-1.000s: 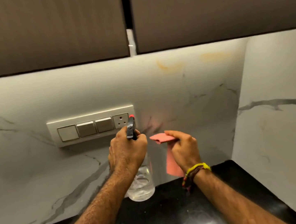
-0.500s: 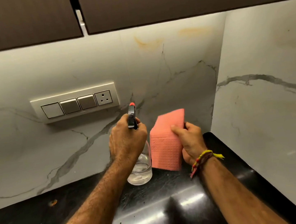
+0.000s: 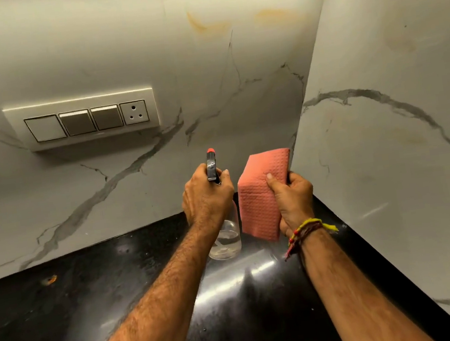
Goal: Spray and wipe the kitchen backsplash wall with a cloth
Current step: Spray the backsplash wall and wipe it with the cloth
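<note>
Waffle-textured cloth (image 3: pixel 258 194) — veined marble backsplash (image 3: pixel 207 86)

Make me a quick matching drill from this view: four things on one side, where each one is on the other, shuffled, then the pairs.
Things:
1. spray bottle
2. cloth
3. switch panel
4. orange stains

Places:
A. high on the back wall, near the cabinet underside
B. in the left hand
C. mounted on the back wall, left of both hands
D. in the right hand

Pairs: 1-B, 2-D, 3-C, 4-A
</note>
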